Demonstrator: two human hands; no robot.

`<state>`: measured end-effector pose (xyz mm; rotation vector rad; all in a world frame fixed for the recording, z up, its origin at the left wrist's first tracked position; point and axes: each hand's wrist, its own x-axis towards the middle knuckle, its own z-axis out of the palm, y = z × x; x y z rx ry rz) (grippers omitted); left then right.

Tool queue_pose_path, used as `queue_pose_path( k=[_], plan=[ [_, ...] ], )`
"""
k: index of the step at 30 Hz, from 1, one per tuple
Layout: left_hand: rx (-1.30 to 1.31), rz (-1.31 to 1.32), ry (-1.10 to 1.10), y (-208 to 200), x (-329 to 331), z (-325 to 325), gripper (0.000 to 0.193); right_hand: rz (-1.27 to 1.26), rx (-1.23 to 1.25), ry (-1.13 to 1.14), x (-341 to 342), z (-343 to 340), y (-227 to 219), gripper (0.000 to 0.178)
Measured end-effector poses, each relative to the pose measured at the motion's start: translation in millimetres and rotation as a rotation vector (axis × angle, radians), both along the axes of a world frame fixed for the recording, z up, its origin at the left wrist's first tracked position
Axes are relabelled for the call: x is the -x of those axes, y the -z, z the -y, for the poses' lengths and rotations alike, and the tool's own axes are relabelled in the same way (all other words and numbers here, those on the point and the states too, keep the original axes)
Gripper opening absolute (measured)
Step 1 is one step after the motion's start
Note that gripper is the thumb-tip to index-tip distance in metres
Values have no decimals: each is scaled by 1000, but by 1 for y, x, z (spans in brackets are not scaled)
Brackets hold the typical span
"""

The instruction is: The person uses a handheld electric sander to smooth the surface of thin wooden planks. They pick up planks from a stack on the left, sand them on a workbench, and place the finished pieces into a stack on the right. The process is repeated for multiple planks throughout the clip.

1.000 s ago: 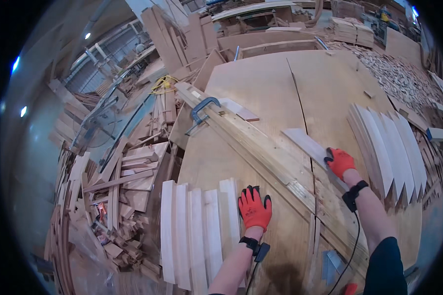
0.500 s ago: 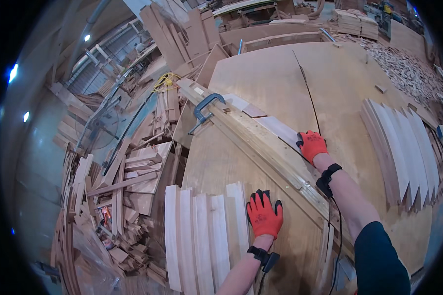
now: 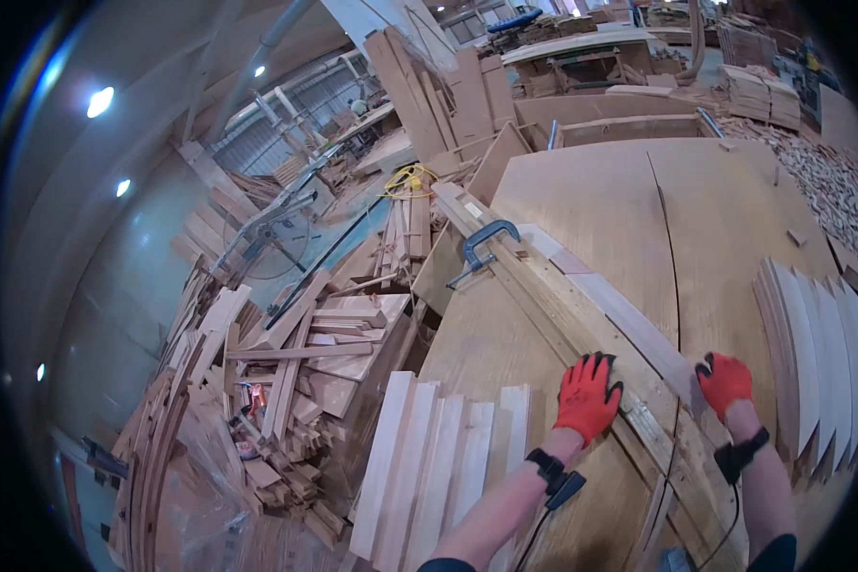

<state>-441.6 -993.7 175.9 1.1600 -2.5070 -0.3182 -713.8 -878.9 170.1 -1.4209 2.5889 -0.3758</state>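
Observation:
My left hand (image 3: 586,396), in a red glove with black fingertips, lies open on the long wooden beam (image 3: 543,310), its fingers stretched forward. Closed, my right hand (image 3: 727,383) in a matching glove is at the near end of a pale wooden strip (image 3: 639,324), which lies along the beam's right side. Its fingertips are partly hidden. A blue-grey C-clamp (image 3: 486,248) grips the beam toward its far end. Left of my left hand, several pale wooden slats (image 3: 439,472) stand side by side on the plywood tabletop (image 3: 582,191).
Curved pale wooden pieces (image 3: 815,362) stand in a row at the right. Offcuts (image 3: 286,458) are heaped to the left of the table, near a coiled yellow cord (image 3: 410,179). A fan (image 3: 276,243) stands farther left. A dark gap (image 3: 672,238) runs across the tabletop.
My left hand has moved from the tabletop beside the slats onto the beam. My right hand has come nearer along the beam. The view has shifted, so the scene sits lower and farther right.

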Motion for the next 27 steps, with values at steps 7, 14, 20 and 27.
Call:
queue_pose_path(
  k=[7,14,20,27],
  plan=[
    [-46,275,120,-3,44,24,58,213,172,102,-5,-13,36,36],
    [87,417,123,4,88,38,58,104,142,92,12,-25,37,28],
    [11,395,51,9,89,49,53,239,68,85,-2,-20,24,32],
    [50,377,84,5,93,80,49,391,165,67,-4,-33,38,55]
  ],
)
